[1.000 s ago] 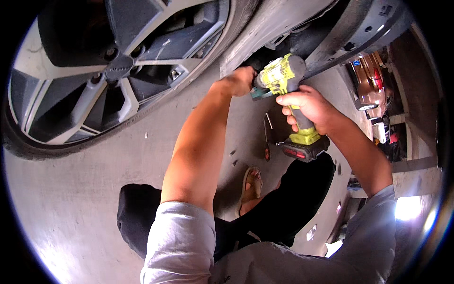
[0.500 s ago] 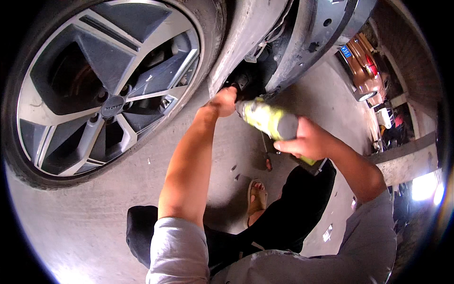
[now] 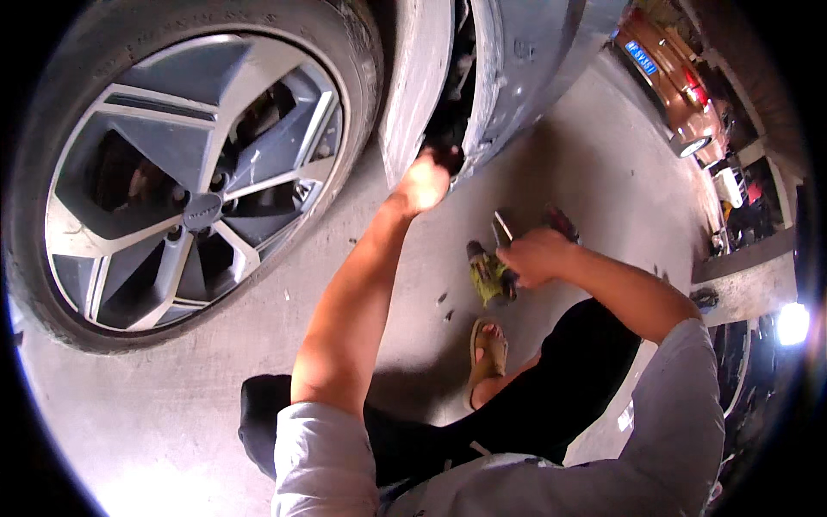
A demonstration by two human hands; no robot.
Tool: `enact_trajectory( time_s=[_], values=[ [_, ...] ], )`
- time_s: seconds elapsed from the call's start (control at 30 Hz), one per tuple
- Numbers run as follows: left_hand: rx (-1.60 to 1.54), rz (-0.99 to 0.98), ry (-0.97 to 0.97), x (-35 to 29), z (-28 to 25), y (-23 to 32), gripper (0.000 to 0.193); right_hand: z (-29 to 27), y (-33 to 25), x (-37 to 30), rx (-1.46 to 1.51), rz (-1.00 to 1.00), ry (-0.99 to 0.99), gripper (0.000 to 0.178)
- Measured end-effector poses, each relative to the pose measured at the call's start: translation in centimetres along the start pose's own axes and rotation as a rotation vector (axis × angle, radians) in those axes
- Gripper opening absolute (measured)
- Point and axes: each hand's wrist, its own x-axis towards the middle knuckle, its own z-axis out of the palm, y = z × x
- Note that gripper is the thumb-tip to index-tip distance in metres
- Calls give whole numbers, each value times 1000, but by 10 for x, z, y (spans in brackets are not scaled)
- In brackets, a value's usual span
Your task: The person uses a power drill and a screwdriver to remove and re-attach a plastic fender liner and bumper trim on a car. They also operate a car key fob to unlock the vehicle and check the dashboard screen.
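Note:
My left hand (image 3: 422, 183) is up at the lower end of the gap between the car's grey wheel-arch edge (image 3: 418, 82) and its body panel (image 3: 525, 69). Its fingers curl at a dark part (image 3: 450, 157) there; what they grip is hidden. My right hand (image 3: 538, 257) is low over the floor, closed around a tool with a thin metal shaft (image 3: 504, 226) sticking out past the fingers; its handle is covered. Beside those fingers lies a yellow-green cordless drill (image 3: 491, 280). A dark and red object (image 3: 562, 221) shows just beyond the hand, too blurred to name.
A big wheel with a grey and silver rim (image 3: 202, 211) fills the left. My sandalled foot (image 3: 488, 353) is on the concrete floor (image 3: 413, 297), near small dark bits (image 3: 444, 299). A brown car (image 3: 676, 86) stands at the far right, by a pale ledge (image 3: 745, 271).
My right hand has brought the drill down from the car to the floor, let it go and taken hold of the thin-shafted tool. My left hand stays at the gap, which looks narrower.

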Motion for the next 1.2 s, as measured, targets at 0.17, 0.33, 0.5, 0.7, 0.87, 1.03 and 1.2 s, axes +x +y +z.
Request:
enact_trajectory(
  time_s=[0.17,0.33,0.5,0.7,0.87,1.03,1.2],
  values=[
    [-245,59,214,-15,26,-5,48,38,34,42,258,-10,103,57],
    [-470,188,637,-9,45,-38,33,21,27,78,369,-30,90,61],
    [-727,267,892,-33,89,-17,18,89,33,158,101,-89,365,58],
    [-832,151,1227,-66,86,-75,11,97,4,224,-162,-148,577,58],
    [-1149,-150,1002,-68,75,-103,11,110,14,222,61,-63,588,65],
    [-849,66,813,-55,83,-89,24,72,10,189,321,-137,490,48],
    [-470,205,738,-41,67,-93,30,13,-27,117,468,-205,510,51]
  ],
)
